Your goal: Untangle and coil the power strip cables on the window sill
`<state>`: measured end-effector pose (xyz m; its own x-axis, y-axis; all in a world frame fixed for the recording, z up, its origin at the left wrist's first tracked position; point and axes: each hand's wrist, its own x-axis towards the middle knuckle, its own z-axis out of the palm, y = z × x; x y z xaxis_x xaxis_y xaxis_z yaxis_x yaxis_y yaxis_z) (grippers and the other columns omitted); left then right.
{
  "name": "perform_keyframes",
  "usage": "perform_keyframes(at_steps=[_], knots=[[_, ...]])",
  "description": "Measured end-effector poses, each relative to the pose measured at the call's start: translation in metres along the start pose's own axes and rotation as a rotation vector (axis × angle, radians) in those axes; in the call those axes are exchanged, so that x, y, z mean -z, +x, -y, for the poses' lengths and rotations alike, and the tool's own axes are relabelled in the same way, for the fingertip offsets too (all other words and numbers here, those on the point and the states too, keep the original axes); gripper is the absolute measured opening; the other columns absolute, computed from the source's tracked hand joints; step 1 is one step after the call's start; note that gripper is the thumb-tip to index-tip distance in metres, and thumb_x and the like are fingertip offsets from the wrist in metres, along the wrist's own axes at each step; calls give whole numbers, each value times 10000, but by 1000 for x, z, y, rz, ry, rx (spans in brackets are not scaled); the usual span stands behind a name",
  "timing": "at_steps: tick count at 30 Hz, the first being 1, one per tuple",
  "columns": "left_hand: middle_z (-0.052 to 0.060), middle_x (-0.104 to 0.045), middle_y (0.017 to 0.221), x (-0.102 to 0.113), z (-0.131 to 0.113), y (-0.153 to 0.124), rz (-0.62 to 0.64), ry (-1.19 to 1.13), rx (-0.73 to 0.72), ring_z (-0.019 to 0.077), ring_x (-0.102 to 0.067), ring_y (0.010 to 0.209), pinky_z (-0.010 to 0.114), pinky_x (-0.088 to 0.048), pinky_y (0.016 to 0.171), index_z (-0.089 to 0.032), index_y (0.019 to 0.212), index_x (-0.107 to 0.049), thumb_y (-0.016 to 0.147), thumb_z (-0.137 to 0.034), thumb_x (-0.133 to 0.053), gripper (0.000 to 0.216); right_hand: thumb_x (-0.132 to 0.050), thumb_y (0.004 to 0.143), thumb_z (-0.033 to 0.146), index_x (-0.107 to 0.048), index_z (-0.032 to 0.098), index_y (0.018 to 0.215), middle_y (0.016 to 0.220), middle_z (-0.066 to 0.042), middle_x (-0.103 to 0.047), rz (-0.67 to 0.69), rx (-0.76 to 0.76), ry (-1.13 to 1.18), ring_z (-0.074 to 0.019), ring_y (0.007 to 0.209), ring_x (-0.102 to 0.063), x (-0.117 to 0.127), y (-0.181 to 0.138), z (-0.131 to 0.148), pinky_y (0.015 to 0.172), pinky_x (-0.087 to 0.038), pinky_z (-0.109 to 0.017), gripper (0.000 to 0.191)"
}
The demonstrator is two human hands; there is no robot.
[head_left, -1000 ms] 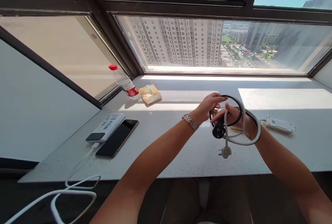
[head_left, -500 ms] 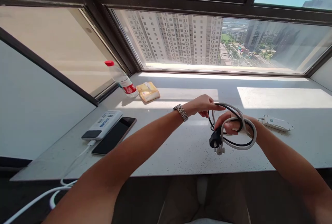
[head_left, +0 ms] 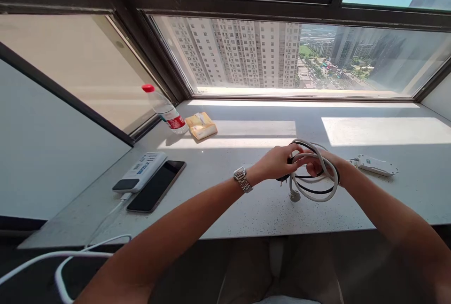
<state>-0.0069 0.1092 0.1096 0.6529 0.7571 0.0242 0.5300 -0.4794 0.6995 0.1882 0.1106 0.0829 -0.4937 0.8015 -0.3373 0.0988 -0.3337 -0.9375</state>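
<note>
A coil of two power cables, one white [head_left: 319, 196] and one black [head_left: 310, 190], sits low over the speckled white sill counter [head_left: 246, 200]. My left hand [head_left: 276, 163], with a metal watch on its wrist, grips the coil's left side. On the coil's upper right, my right hand [head_left: 317, 165] holds the loops, which wrap around its fingers. A white plug [head_left: 294, 196] hangs at the coil's lower left and touches or nearly touches the counter. The black plug is mostly hidden behind my left hand.
A white power strip [head_left: 375, 165] lies right of my hands. At the left are a power bank [head_left: 141, 171], a dark phone [head_left: 157, 185] and a white cable [head_left: 88, 250] trailing off the front edge. A water bottle [head_left: 165, 109] and a tissue pack [head_left: 201, 125] stand near the window.
Both hands have lowered the coil from mid-air toward the counter. The loops are pulled tighter, and my left hand has closed over the coil's left side, covering the black plug.
</note>
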Motion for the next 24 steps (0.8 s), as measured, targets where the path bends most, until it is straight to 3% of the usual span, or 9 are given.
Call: perform_keyframes(at_steps=[2,4,7,11,15,18,20,22,24], knots=[[-1,-605,612,7,-3,1,-71,176,-25,111,-449,484,234,-283,489,-186,1094,-685,847,-262,-507,314,-610,793,381,-639,138,848,556,-33,-627,-17,-44,96,-127,426,-531,5,-3,1,430,-437,-236,251],[22,-595,606,13,-6,2,-92,347,4,119,-444,492,256,-270,493,-157,911,-716,838,-214,-479,254,-478,860,485,-649,134,936,689,-78,-691,-5,-25,149,-165,491,-608,9,-9,6,481,-499,-279,398],[36,-566,586,20,-12,5,-4,525,47,133,-433,490,279,-233,481,-153,702,-661,829,-199,-489,219,-535,838,622,-638,170,993,683,-23,-665,-64,102,-27,-152,475,-611,5,-17,13,466,-497,-263,489],[19,-516,556,23,-21,7,61,585,25,131,-398,481,280,-205,481,-172,659,-623,806,-186,-499,193,-619,823,582,-615,159,729,467,54,-465,-231,191,-386,-88,328,-482,-8,-17,14,350,-351,-198,434],[3,-471,511,26,-23,2,44,522,-21,113,-334,446,282,-196,479,-167,590,-563,773,-194,-529,188,-580,875,463,-499,170,544,430,37,-464,-354,217,-404,-64,293,-419,-6,-10,10,330,-306,-196,450],[-8,-450,487,33,-18,-6,31,472,-24,99,-297,425,275,-190,475,-168,566,-534,746,-184,-546,181,-616,859,333,-520,167,553,499,-18,-586,-459,132,-219,-99,357,-518,13,-9,9,371,-405,-212,361],[-10,-450,483,39,-11,-12,5,486,26,98,-292,423,270,-187,476,-170,566,-526,739,-191,-550,176,-623,843,256,-534,171,601,544,-33,-619,-584,97,47,-134,433,-590,33,-11,8,436,-498,-244,272],[-2,-477,501,44,0,-17,-28,520,82,103,-315,432,265,-192,482,-173,581,-533,741,-207,-549,165,-609,843,216,-503,187,630,521,-4,-580,-680,134,317,-128,450,-588,55,-14,7,475,-536,-254,240],[13,-515,531,44,13,-20,-44,574,145,111,-352,449,264,-204,492,-174,600,-555,738,-225,-549,147,-579,857,203,-446,200,630,470,46,-490,-721,195,474,-75,377,-485,73,-19,4,416,-479,-196,263]])
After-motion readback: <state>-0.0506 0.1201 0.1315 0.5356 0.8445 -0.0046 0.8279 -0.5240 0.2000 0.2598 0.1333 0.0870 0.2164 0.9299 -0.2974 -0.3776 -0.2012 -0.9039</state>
